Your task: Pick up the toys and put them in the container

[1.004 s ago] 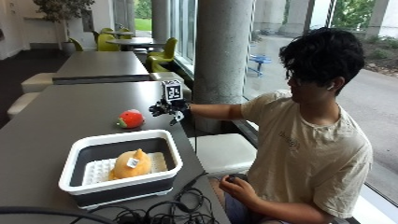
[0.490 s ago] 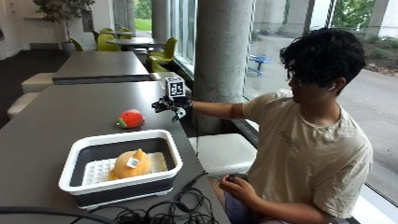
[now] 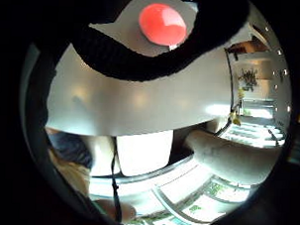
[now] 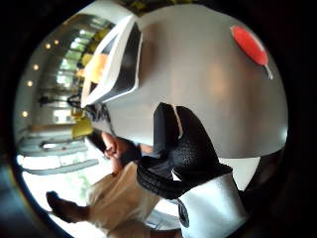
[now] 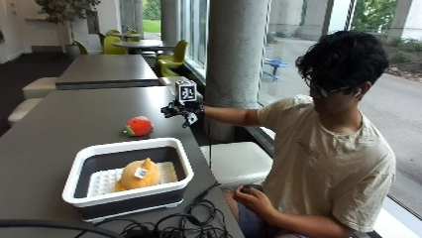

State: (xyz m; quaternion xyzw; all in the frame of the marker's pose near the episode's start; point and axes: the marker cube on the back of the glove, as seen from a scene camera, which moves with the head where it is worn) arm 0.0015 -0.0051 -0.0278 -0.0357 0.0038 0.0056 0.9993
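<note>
Outside view, nearest first: a tangle of black cables (image 5: 168, 225) lies at the table's near edge, just in front of the container (image 5: 129, 176). The container is a white-rimmed, dark-walled tub standing near the near right corner of the grey table (image 5: 59, 119); it also shows in the thumb-side palm view (image 4: 116, 59). Inside it, on the white perforated floor, rests an orange plush toy (image 5: 137, 174) with a small white tag on top. Farther along the table, apart from the container and close to the right edge, sits the red toy (image 5: 138, 126), round, with a green patch at one side, resting on the surface and not touched by anything. It shows in both palm views as a red oval on bare grey tabletop (image 3: 163, 24) (image 4: 250, 45). The gloved right hand (image 5: 183, 110) is raised above the table's right edge, beyond and to the right of the red toy, arm stretched out from the seated person. It holds nothing; in the thumb-side palm view the glove's fingers (image 4: 181, 144) appear loosely bent over bare table, grasping no object. The person's bare hand (image 5: 254, 198) rests low by the lap, around a small dark object.
</note>
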